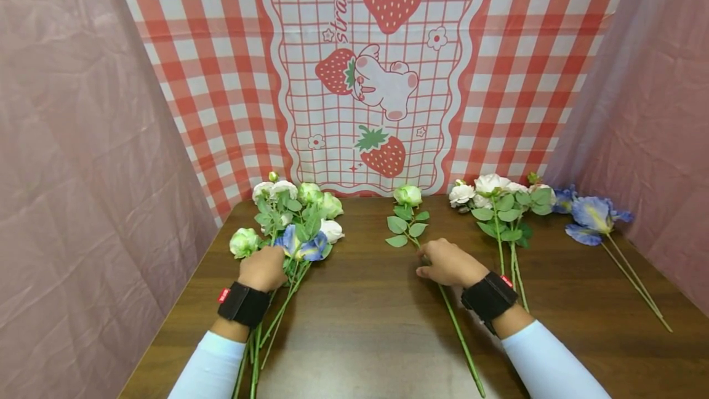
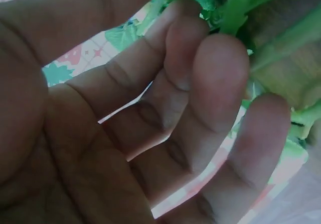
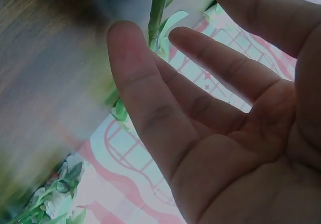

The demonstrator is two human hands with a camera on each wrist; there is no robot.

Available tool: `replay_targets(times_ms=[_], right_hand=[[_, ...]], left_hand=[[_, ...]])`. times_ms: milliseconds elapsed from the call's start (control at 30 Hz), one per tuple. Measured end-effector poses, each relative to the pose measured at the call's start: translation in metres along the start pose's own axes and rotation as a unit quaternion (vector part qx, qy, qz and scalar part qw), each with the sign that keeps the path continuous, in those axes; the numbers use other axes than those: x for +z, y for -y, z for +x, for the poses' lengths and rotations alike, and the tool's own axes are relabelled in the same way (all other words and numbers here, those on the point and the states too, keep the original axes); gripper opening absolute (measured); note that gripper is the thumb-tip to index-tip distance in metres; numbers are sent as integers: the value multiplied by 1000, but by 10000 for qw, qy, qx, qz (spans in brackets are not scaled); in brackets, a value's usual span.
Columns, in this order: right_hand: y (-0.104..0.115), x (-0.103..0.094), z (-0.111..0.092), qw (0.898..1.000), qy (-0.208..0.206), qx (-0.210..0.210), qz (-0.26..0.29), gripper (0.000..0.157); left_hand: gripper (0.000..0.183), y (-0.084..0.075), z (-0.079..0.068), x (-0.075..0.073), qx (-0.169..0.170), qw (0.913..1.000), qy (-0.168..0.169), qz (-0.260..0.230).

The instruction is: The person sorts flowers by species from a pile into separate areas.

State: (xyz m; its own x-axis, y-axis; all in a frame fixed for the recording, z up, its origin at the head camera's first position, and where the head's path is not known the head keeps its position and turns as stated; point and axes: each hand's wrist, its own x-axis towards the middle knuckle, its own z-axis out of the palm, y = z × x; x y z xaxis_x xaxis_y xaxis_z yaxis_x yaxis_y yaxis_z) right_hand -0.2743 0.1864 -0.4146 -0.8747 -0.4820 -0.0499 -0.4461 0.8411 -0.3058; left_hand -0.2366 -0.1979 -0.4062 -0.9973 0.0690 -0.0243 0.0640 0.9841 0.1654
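Observation:
In the head view my left hand (image 1: 263, 268) is over the left bunch, at the blue iris (image 1: 301, 245) and the stems. Its fingers (image 2: 220, 78) bend loosely in the left wrist view, the palm bare, with green stems (image 2: 235, 10) just past the fingertips. The bunch also has green-white roses (image 1: 244, 243) and white blooms (image 1: 284, 190). My right hand (image 1: 450, 261) hovers at the stem (image 1: 462, 343) of a single pale green rose (image 1: 408, 195), lying lengthwise at mid-table. The right wrist view shows its fingers (image 3: 150, 98) spread, with the stem beyond them.
Right of my right hand lie white flowers (image 1: 491, 185) on long stems. Farther right are blue irises (image 1: 592, 214), stems toward me. A red-checked strawberry cloth (image 1: 371, 79) hangs behind the brown wooden table (image 1: 354, 325). Pink drapes (image 1: 94, 140) flank both sides.

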Motion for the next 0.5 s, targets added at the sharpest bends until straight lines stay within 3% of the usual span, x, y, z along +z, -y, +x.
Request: replay_targets(times_ms=[133, 300, 500], right_hand=[[1, 0, 0, 10000, 38, 60, 15, 36], [3, 0, -1, 9999, 72, 139, 25, 37], [4, 0, -2, 10000, 8, 66, 3, 35]], left_hand=[[9, 3, 1, 1, -30, 9999, 22, -154], [23, 8, 5, 2, -135, 9989, -147, -430], [10, 15, 11, 6, -35, 9977, -487, -480]])
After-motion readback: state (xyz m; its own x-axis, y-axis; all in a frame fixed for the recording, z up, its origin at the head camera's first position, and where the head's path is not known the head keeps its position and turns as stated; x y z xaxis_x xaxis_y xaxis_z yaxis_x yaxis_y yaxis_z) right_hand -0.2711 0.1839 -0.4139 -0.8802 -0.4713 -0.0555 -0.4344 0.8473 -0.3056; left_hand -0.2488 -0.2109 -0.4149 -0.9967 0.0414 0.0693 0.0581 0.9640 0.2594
